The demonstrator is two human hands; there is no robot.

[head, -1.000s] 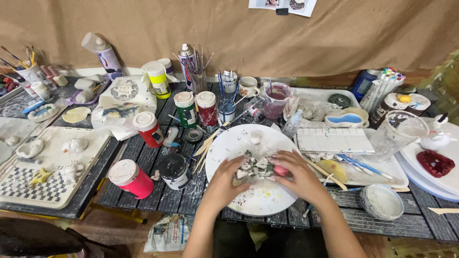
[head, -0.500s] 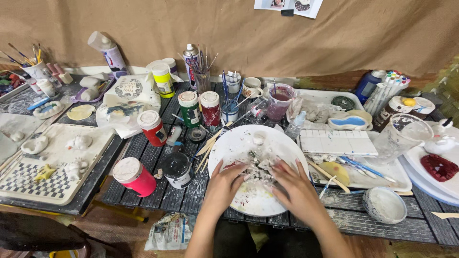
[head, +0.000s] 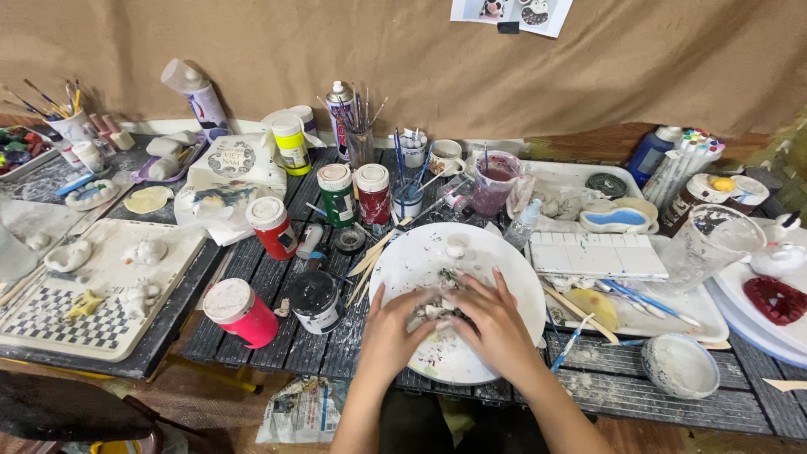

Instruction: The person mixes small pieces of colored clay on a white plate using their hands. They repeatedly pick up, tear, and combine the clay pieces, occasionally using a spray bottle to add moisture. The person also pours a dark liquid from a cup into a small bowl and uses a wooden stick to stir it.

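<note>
Clay piece: we see a small lumpy grey-white mass (head: pixel 435 309) with dark flecks, on the near half of a round white plate (head: pixel 496 256) that sits at the front of the dark slatted table (head: pixel 252 340).
Plate: its surface is smeared with grey and greenish dabs, and one small white blob (head: pixel 456 249) sits near its far rim.
Hidden: most of the clay piece is covered by both hands, so we cannot make out its shape or how many bits it is made of.
Hard to make out: the scraps just beyond the fingertips are too small for us to tell clay from paint.
Cut off: both forearms leave the bottom edge of the view.
Left hand: our left hand (head: pixel 388 335) lies palm down with fingers curled loosely, the fingertips touching the left side of the clay piece. We cannot tell whether they pinch it or only press on it.
Right hand: our right hand (head: pixel 496 324) is spread wider, fingers fanned over the right side of the clay piece and resting on it. A firm grip does not show.
Nearby left: a black-lidded jar (head: pixel 313 300) and a red paint pot (head: pixel 241 313) stand just beside the plate.
Nearby right: a white moulded palette (head: pixel 597 255) lies near the plate, and a small white bowl (head: pixel 679 366) sits further right.
</note>
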